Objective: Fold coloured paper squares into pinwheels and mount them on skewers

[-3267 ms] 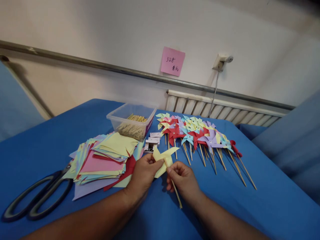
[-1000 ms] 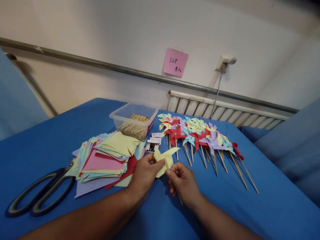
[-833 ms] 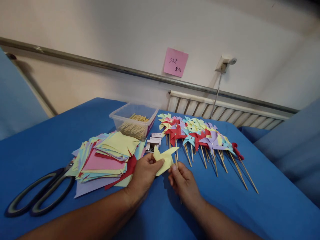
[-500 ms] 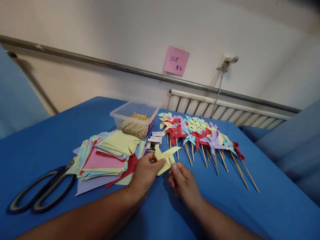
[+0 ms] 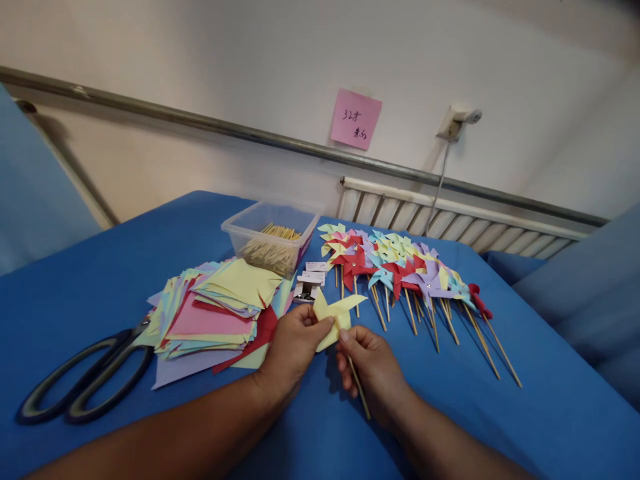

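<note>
A yellow paper pinwheel (image 5: 329, 333) is pinched between the thumb and fingers of my left hand (image 5: 296, 340). My right hand (image 5: 367, 357) is closed on a thin wooden stick (image 5: 359, 385), whose upper end meets the middle of the yellow paper and whose lower end slants down past my fingers. Whether a pin joins stick and paper is hidden. Just behind my hands stands a small open white box (image 5: 306, 291) with dark shiny bits in it. Many finished pinwheels (image 5: 429, 285) in red, yellow, blue and purple lie to the right on their sticks.
On the left sits a pile of coloured paper pieces (image 5: 213, 320), with big black-handled scissors (image 5: 105, 373) partly under it. Behind is a clear plastic tub (image 5: 240, 233) of wooden sticks (image 5: 270, 250). A radiator (image 5: 385, 210) and a metal rail (image 5: 210, 125) run along the wall.
The stick has turned in my right hand, so its lower length now shows below my fingers. My left hand keeps its pinch on the yellow pinwheel.
</note>
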Action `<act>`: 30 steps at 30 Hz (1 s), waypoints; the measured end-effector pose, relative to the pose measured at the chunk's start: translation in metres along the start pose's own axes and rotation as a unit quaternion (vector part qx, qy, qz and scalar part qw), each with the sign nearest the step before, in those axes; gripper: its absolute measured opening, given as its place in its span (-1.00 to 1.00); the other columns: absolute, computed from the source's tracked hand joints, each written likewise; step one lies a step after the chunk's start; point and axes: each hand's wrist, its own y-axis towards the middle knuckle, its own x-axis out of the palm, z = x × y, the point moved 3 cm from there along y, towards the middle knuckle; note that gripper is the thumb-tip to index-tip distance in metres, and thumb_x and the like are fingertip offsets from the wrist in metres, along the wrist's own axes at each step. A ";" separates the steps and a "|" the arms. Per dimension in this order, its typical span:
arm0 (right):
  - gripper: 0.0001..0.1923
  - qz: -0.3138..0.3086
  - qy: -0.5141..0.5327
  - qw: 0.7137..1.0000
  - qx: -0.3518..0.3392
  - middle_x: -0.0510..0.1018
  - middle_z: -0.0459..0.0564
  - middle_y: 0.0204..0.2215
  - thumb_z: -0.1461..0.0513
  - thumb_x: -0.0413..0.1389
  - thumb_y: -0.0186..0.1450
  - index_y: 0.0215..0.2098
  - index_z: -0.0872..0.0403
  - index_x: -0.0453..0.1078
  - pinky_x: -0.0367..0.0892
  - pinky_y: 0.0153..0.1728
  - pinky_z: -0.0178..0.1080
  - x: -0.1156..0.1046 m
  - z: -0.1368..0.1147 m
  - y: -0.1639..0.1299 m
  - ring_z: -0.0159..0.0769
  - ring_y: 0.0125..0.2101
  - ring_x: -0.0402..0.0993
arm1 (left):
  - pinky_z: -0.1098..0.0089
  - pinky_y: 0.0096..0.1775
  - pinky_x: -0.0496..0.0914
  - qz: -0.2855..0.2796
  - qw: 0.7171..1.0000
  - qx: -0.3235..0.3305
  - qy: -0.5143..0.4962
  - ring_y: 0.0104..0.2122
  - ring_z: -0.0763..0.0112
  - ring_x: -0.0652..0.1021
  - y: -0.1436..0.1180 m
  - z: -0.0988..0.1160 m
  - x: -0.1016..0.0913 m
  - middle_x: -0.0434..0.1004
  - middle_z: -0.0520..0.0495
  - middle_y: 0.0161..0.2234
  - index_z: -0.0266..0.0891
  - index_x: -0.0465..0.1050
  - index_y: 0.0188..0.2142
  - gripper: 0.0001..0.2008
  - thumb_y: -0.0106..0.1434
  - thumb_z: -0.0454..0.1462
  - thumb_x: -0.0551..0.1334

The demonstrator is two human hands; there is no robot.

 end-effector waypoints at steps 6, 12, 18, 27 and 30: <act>-0.57 -0.001 -0.011 1.000 -0.011 0.33 -0.24 -0.77 -0.06 0.18 0.10 -0.57 0.09 0.19 -0.02 -0.86 -0.50 -0.001 0.002 0.001 -0.57 -0.84 0.15 | 0.52 -0.60 0.18 0.001 1.000 0.001 0.003 -0.68 0.57 0.31 0.000 0.000 0.000 0.37 0.13 -0.67 -0.27 0.36 -0.56 -0.77 -0.12 -0.20 0.36; -0.57 -0.007 -0.009 1.000 -0.019 0.31 -0.26 -0.79 -0.06 0.20 0.07 -0.58 0.08 0.19 -0.09 -0.86 -0.48 -0.003 0.003 0.002 -0.59 -0.86 0.07 | 0.53 -0.59 0.18 0.003 1.000 0.006 0.003 -0.67 0.57 0.32 0.000 -0.002 -0.001 0.36 0.14 -0.67 -0.26 0.34 -0.58 -0.76 -0.13 -0.20 0.37; -0.56 0.010 -0.019 1.000 -0.017 0.32 -0.25 -0.80 -0.06 0.21 0.05 -0.58 0.07 0.16 -0.06 -0.86 -0.48 -0.002 0.001 0.001 -0.57 -0.86 0.10 | 0.52 -0.59 0.17 0.010 1.000 0.006 0.018 -0.67 0.56 0.33 0.000 -0.002 -0.001 0.37 0.12 -0.67 -0.27 0.34 -0.58 -0.78 -0.11 -0.21 0.35; -0.54 0.032 -0.028 0.999 -0.011 0.34 -0.25 -0.79 -0.05 0.24 0.01 -0.58 0.07 0.14 -0.04 -0.87 -0.51 0.000 -0.001 -0.001 -0.57 -0.85 0.15 | 0.53 -0.59 0.18 0.013 1.000 0.003 0.019 -0.67 0.58 0.31 -0.002 0.001 0.000 0.36 0.15 -0.66 -0.26 0.34 -0.58 -0.81 -0.09 -0.25 0.34; -0.54 0.040 -0.027 0.999 -0.011 0.33 -0.25 -0.80 -0.05 0.24 0.01 -0.58 0.07 0.13 -0.08 -0.86 -0.51 0.000 0.000 -0.001 -0.58 -0.86 0.12 | 0.53 -0.58 0.18 0.016 1.000 0.005 0.022 -0.65 0.57 0.33 -0.001 0.001 0.000 0.36 0.14 -0.66 -0.26 0.33 -0.59 -0.80 -0.10 -0.25 0.34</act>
